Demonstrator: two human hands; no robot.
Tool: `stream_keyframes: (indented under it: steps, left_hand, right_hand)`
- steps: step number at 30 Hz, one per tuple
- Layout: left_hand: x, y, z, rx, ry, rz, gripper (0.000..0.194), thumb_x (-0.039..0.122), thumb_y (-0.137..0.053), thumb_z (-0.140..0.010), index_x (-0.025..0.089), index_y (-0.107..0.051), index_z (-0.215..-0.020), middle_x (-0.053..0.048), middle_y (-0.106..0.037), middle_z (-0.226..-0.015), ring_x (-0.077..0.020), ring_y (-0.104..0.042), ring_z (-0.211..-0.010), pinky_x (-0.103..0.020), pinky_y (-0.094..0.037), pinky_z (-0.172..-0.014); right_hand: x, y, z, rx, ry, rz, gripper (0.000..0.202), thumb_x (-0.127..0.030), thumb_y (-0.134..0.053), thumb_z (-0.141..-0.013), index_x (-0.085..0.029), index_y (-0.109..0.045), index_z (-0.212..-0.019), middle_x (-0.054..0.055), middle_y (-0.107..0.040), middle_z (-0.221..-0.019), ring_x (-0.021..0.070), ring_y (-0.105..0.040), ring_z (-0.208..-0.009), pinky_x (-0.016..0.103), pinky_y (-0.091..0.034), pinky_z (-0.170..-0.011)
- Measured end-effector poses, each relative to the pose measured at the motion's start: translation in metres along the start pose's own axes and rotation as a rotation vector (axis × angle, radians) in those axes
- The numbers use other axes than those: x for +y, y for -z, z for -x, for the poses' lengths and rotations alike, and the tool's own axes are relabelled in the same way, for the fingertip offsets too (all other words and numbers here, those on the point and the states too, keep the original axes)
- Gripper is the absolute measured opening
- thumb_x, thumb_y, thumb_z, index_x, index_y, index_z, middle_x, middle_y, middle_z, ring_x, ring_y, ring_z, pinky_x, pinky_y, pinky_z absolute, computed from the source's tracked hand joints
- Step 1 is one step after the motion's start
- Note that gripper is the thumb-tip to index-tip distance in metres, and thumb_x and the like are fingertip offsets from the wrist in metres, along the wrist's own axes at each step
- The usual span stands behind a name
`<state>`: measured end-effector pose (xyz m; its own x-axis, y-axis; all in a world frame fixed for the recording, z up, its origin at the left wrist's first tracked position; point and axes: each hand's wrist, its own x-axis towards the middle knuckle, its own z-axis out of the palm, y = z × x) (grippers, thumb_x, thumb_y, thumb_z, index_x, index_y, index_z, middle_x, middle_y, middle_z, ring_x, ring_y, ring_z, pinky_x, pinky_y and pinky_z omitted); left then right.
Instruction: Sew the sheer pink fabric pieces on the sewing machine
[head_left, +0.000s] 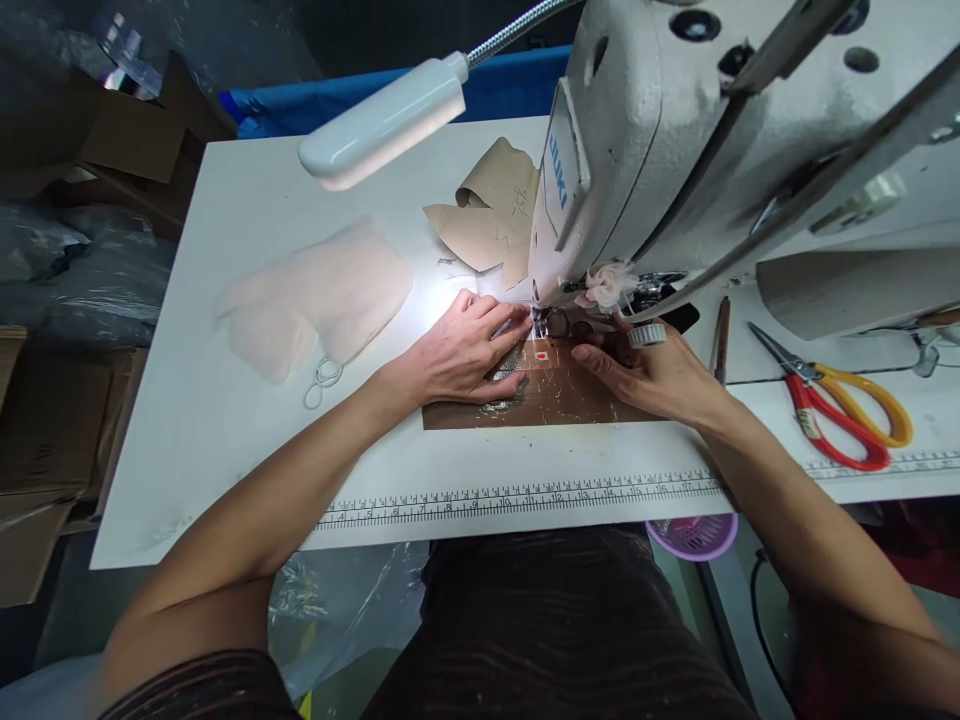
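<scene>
Head cam: 2 hands at 1 sewing machine, ctr-right; L hand open, lying on 1 silvery mesh piece, frame ctr; R hand grip unclear; 1 pr scissors, far R.

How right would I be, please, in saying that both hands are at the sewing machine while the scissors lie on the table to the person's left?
Only the side is wrong: the head view shows the scissors lying on the table to the person's right. The left hand and right hand are indeed at the sewing machine.
</scene>
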<state>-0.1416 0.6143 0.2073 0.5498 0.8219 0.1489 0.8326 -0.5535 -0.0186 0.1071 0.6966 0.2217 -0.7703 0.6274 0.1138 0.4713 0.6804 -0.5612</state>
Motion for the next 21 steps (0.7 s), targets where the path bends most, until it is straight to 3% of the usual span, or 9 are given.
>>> stream_keyframes:
  steps: [5, 7, 11, 14, 18, 21]
  left_hand:
    - [0.0, -0.006, 0.004, 0.122, 0.099, 0.062, 0.055, 0.046, -0.047, -0.094, 0.009, -0.049, -0.135, -0.023, -0.055, -0.132, -0.035, -0.054, -0.11, -0.051, -0.042, -0.088]
    - [-0.001, -0.007, 0.004, 0.176, 0.157, 0.088, 0.053, 0.042, -0.045, -0.095, 0.009, -0.045, -0.137, -0.023, -0.056, -0.132, -0.0346, -0.054, -0.114, -0.052, -0.041, -0.093]
    - [-0.002, -0.008, 0.0, 0.096, 0.198, 0.174, 0.055, 0.041, -0.039, -0.099, 0.009, -0.036, -0.143, -0.022, -0.055, -0.135, -0.035, -0.049, -0.129, -0.054, -0.034, -0.107]
    - [-0.002, -0.004, -0.002, 0.018, 0.252, 0.164, 0.056, 0.045, -0.035, -0.101, 0.008, -0.037, -0.143, -0.023, -0.053, -0.137, -0.0376, -0.043, -0.136, -0.054, -0.032, -0.11]
    - [0.001, 0.009, 0.0, -0.019, 0.287, 0.03, 0.054, 0.049, -0.035, -0.101, 0.01, -0.047, -0.136, -0.021, -0.056, -0.135, -0.0361, -0.057, -0.116, -0.046, -0.044, -0.093]
    - [-0.005, 0.015, -0.001, 0.005, 0.341, -0.113, 0.047, 0.047, -0.038, -0.1, 0.009, -0.062, -0.111, -0.02, -0.065, -0.111, -0.0287, -0.063, -0.086, -0.039, -0.046, -0.073]
  right_hand:
    - [0.009, -0.011, 0.0, 0.185, -0.054, -0.098, 0.028, -0.039, -0.047, -0.096, -0.019, -0.064, -0.089, 0.01, -0.066, -0.089, 0.0249, -0.063, -0.083, 0.04, -0.054, -0.075]
    - [0.012, -0.015, 0.0, 0.237, -0.058, -0.097, 0.026, -0.038, -0.046, -0.095, -0.02, -0.062, -0.084, 0.009, -0.066, -0.087, 0.0242, -0.063, -0.08, 0.039, -0.054, -0.073]
    - [0.016, -0.018, -0.003, 0.27, -0.102, -0.122, 0.027, -0.04, -0.044, -0.095, -0.022, -0.061, -0.085, 0.009, -0.066, -0.092, 0.0253, -0.064, -0.086, 0.039, -0.054, -0.075]
    - [0.019, -0.012, -0.007, 0.302, -0.103, 0.04, 0.027, -0.038, -0.042, -0.094, -0.022, -0.061, -0.084, 0.012, -0.065, -0.092, 0.0285, -0.062, -0.092, 0.043, -0.054, -0.079]
    - [0.027, 0.0, -0.014, 0.241, -0.133, 0.391, 0.035, -0.042, -0.051, -0.09, -0.014, -0.064, -0.106, 0.027, -0.056, -0.124, 0.0439, -0.049, -0.116, 0.061, -0.045, -0.091]
    - [0.035, 0.004, -0.017, 0.119, -0.251, 0.469, 0.053, -0.047, -0.054, -0.09, -0.007, -0.058, -0.125, 0.032, -0.05, -0.129, 0.0506, -0.046, -0.117, 0.065, -0.044, -0.086]
